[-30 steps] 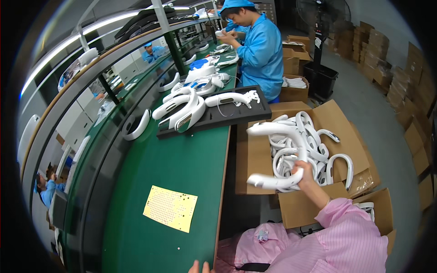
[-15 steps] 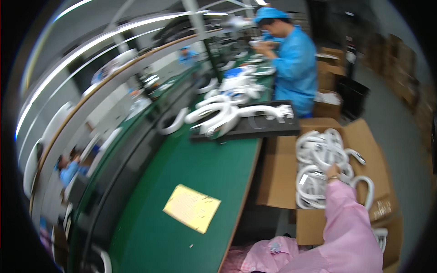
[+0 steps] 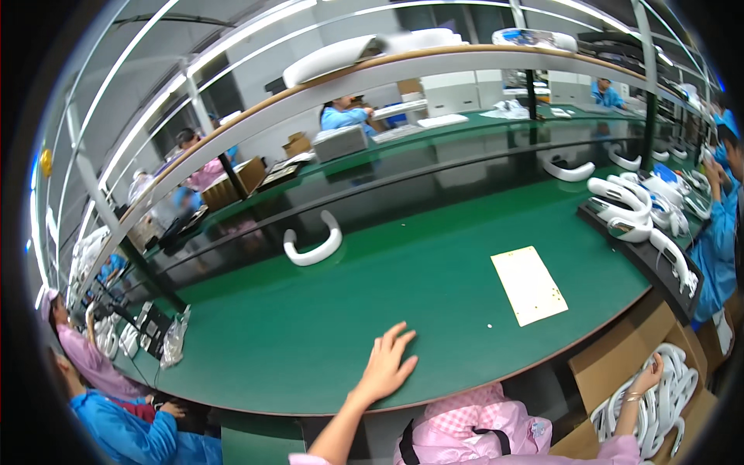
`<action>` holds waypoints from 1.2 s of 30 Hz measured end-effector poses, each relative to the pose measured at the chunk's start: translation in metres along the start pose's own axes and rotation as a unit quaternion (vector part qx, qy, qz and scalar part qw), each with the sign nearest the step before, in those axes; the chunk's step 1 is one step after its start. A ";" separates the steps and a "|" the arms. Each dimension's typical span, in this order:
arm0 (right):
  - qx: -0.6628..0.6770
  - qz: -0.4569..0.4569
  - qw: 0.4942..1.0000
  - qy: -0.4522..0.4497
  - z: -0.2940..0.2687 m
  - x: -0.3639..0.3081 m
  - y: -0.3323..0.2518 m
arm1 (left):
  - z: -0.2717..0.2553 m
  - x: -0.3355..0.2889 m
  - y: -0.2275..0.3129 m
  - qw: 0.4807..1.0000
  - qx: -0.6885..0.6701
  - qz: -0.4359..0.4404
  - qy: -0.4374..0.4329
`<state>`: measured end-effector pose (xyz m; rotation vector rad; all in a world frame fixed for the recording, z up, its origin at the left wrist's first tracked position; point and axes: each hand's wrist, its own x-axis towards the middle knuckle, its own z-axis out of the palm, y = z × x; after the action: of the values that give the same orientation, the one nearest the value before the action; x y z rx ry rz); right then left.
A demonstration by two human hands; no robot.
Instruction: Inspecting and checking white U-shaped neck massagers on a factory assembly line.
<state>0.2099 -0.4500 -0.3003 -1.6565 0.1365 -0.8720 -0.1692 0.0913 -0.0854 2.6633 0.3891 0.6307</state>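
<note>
My left hand (image 3: 387,360) lies palm down near the front edge of the green workbench (image 3: 325,333), fingers spread and nothing in them. At the lower right, my right hand (image 3: 645,377) is in an open cardboard box (image 3: 597,368), its fingers curled at the top of a pile of white U-shaped pieces (image 3: 655,411) that look like neck fans. The fingers seem closed on one white U-shaped piece; their grip is small and partly hidden. Another white U-shaped piece (image 3: 316,252) lies alone at the bench's far side.
A pale yellow sheet (image 3: 530,287) lies on the bench. A black tray (image 3: 659,263) with white pieces sits at the right end, where a person in blue (image 3: 717,232) works. On the left are a clear plastic bag (image 3: 175,339) and a seated person in blue (image 3: 132,426).
My view has swung left, from the box and right-hand co-worker to the length of the bench. My left hand has come into view on the bench. My right hand stays in the box.
</note>
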 end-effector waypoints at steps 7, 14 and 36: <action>0.032 -0.321 0.879 -0.350 0.100 -0.148 -0.321 | -0.019 0.088 -0.153 0.934 0.212 -0.140 0.251; -0.010 -0.395 0.768 -0.505 0.137 -0.195 -0.358 | -0.036 0.147 -0.249 0.885 0.259 -0.242 0.302; 0.303 -0.109 0.713 -0.623 0.239 -0.193 -0.438 | -0.143 0.092 0.044 0.842 -0.530 -0.103 0.004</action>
<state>0.0591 -0.0289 -0.0066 -1.3004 -1.1843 0.2162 -0.1506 0.1256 0.0860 1.5296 0.2150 0.5519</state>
